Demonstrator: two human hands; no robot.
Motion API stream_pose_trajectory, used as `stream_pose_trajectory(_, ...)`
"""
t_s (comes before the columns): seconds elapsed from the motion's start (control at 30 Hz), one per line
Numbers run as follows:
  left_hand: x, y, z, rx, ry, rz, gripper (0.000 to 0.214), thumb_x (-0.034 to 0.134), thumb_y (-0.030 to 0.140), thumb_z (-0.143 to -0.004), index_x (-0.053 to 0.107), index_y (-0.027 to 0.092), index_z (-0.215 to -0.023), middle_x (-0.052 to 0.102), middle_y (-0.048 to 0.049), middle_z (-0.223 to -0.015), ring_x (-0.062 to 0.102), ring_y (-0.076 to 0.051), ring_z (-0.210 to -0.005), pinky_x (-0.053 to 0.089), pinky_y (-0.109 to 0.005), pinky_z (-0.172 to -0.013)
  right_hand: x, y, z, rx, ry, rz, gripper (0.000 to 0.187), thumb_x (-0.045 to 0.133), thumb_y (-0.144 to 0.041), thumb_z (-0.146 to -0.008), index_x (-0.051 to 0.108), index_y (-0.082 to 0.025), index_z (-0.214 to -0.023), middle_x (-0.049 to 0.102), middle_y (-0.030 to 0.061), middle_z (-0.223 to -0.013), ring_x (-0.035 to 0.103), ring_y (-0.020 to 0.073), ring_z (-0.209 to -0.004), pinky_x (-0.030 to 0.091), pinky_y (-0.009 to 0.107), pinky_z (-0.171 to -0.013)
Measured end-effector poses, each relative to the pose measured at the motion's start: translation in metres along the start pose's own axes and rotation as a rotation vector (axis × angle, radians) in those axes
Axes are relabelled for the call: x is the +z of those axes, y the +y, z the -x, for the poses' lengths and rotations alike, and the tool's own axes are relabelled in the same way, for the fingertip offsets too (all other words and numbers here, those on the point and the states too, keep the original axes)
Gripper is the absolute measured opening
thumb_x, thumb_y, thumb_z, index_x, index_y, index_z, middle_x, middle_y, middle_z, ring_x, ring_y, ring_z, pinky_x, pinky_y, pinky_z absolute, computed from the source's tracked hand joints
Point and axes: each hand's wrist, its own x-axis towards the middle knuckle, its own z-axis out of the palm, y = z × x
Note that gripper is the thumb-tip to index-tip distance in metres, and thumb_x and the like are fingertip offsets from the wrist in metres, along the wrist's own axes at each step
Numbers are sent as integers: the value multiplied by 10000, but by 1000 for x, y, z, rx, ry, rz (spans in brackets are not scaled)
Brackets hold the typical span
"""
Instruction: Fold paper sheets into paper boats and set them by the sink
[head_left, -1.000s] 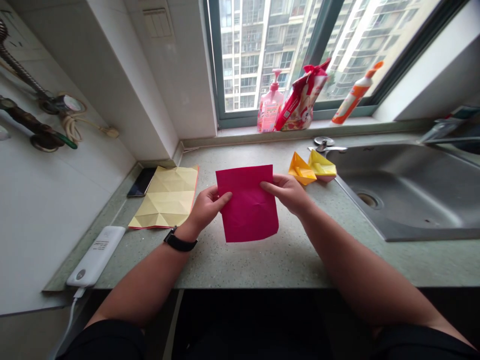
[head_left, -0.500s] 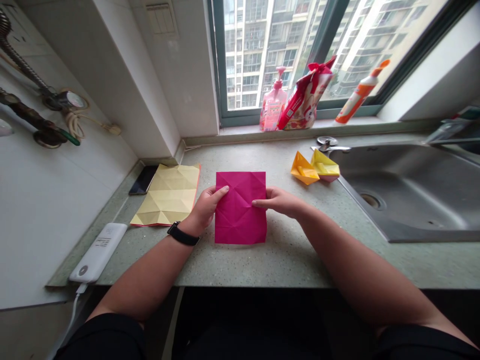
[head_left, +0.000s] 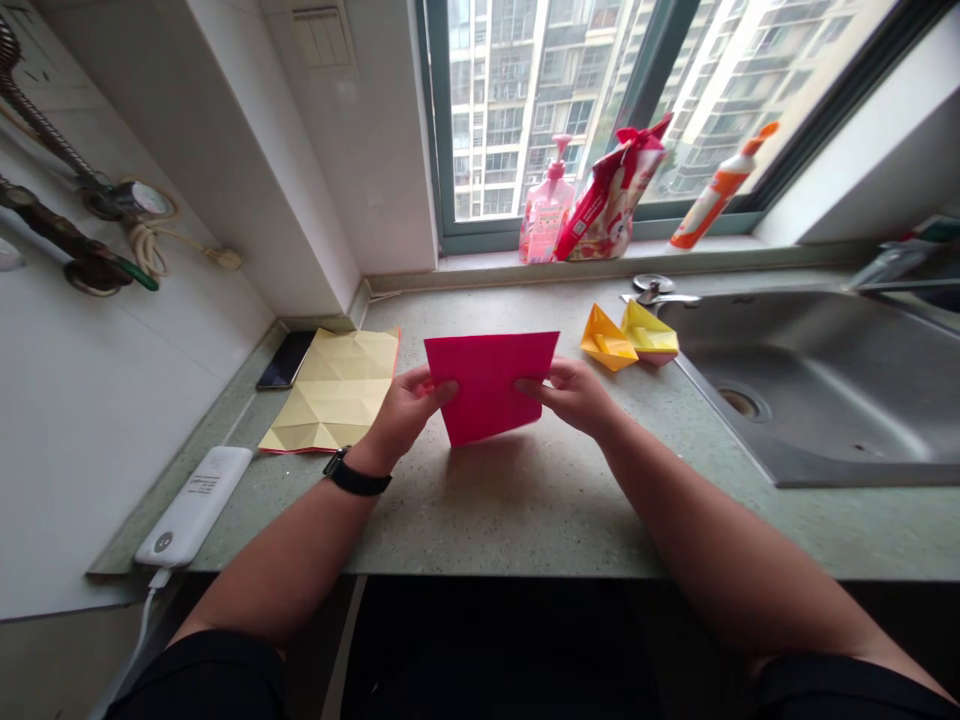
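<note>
Both hands hold a magenta paper sheet (head_left: pixel 491 385) up just above the speckled counter, its lower edge tilted. My left hand (head_left: pixel 409 412) pinches its left side, with the thumb on top. My right hand (head_left: pixel 571 395) grips the right side the same way. To the left of my left hand lies a creased yellow paper sheet (head_left: pixel 330 392) with a red edge, not touching it. Beyond my right hand sit a yellow-orange paper boat (head_left: pixel 606 340) and a yellow-and-pink paper boat (head_left: pixel 649 335).
A stainless steel sink (head_left: pixel 810 390) and its tap base (head_left: pixel 660 292) lie to the right. A phone (head_left: pixel 285 360) and a white power bank (head_left: pixel 193 505) sit at the left. A soap bottle (head_left: pixel 546 215), a red-and-white bag (head_left: pixel 611 195) and an orange-capped tube (head_left: pixel 720 190) stand on the windowsill.
The magenta sheet has lifted off the counter and looks wider and shorter, its creased face no longer showing. Both hands have moved to grip its sides.
</note>
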Motion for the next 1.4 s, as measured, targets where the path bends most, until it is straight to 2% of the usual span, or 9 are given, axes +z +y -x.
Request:
stream_pose_trajectory(0.1,-3,16,7,286,-43,-343,260,819,509,-966,859,254,-995,804,-95,-1103,748,-255,-1060,605,-443,-1015,-7,-14,6,-231,97,258,284,794,-593,-934,902,-339,-999,799,96,-1086,731,313,-1059,583,523,-1032)
stream_pose_trajectory(0.23,-8,15,6,552,-133,-700,100,768,338,-1014,860,311,-983,812,-67,-1107,723,-255,-1123,541,-491,-1113,-19,-10,4,-353,15,478,188,773,-405,-979,880,-422,-1133,756,71,-1305,665,331,-1261,505,562,-1142)
stream_pose_trajectory(0.4,-22,-26,-9,376,-393,-952,199,725,147,-968,855,282,-1035,805,-77,-1173,725,-257,-1116,557,-479,-1076,-26,37,-8,-184,-305,678,400,764,-82,-883,883,-384,-1117,801,62,-1262,713,296,-1191,535,535,-1102)
stream_pose_trajectory(0.5,-28,-44,-15,301,-409,-949,224,733,118,-939,856,251,-1072,804,-94,-1160,733,-257,-1104,579,-452,-1040,-27,57,-12,-139,-363,662,428,713,-48,-887,878,-362,-1127,819,47,-1248,747,251,-1156,571,466,-1066)
stream_pose_trajectory(0.73,-27,-47,-22,230,-299,-1013,295,725,56,-890,883,258,-1036,826,-80,-1113,742,-261,-1076,578,-460,-1065,-25,56,-14,-150,-323,661,354,732,-93,-878,884,-312,-1111,843,77,-1199,776,279,-1109,591,454,-1019)
stream_pose_trajectory(0.9,-28,-47,-21,202,-267,-968,250,721,107,-890,884,257,-1007,843,-86,-1079,759,-277,-1051,592,-450,-1031,-24,53,-14,-154,-295,627,205,703,-214,-929,889,-299,-953,858,66,-1017,791,255,-941,597,382,-891)
stream_pose_trajectory(1.17,-26,-43,-15,75,-217,-825,199,707,315,-961,870,236,-1044,851,-89,-1011,775,-271,-907,582,-379,-850,-25,47,-13,78,-280,551,210,703,-351,-894,869,-261,-985,852,27,-894,771,262,-823,574,368,-783)
stream_pose_trajectory(1.27,-22,-43,-13,2,-158,-775,269,747,376,-946,831,218,-1147,844,-85,-1005,758,-256,-853,561,-363,-802,-23,47,-13,164,-247,461,246,735,-370,-878,848,-265,-1069,845,18,-887,758,253,-805,575,362,-747)
stream_pose_trajectory(1.4,-19,-46,-10,-89,-73,-777,629,801,327,-893,631,177,-1479,782,-10,-798,722,-228,-727,533,-331,-737,-18,48,-11,263,-158,508,453,794,-365,-863,772,-244,-1299,815,31,-827,725,232,-719,526,337,-661)
